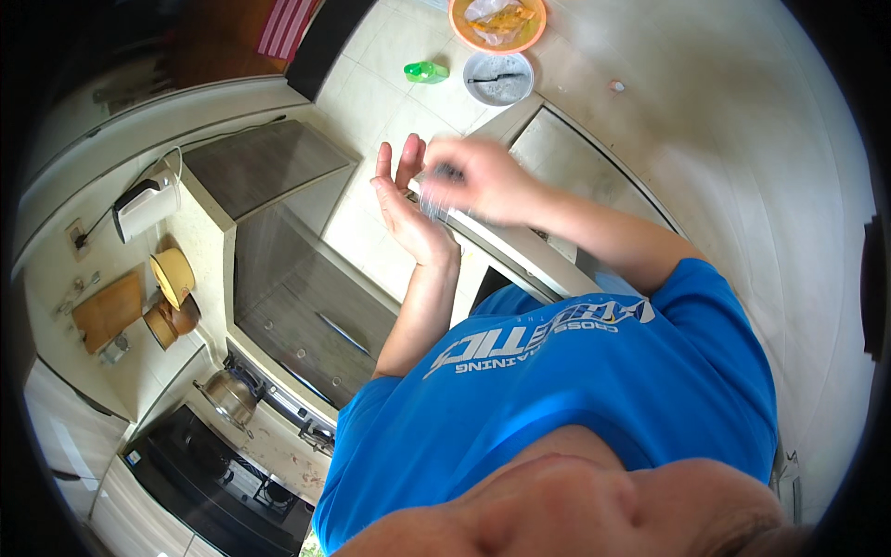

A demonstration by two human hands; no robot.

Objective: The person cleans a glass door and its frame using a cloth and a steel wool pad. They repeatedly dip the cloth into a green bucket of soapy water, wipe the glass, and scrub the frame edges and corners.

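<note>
My left hand (414,216) is raised in front of the blue shirt, palm up with its fingers spread. Close above that palm, my right hand (477,181) is blurred by motion. Its fingers are closed around a small object (449,172) with a dark top. A translucent, streaky part (433,207) shows below it, near or touching the left palm. Blur and the fingers hide what the object is. Behind both hands runs the pale edge of a counter or panel (515,250).
On the tiled floor stand a green bottle (427,72), a white basin (470,89) with a dark-handled tool, and an orange basin (456,31) holding a plastic bag. To the left, a counter carries an electric kettle (150,205) and yellow pot (174,275). A steel pot (231,398) sits on the stove.
</note>
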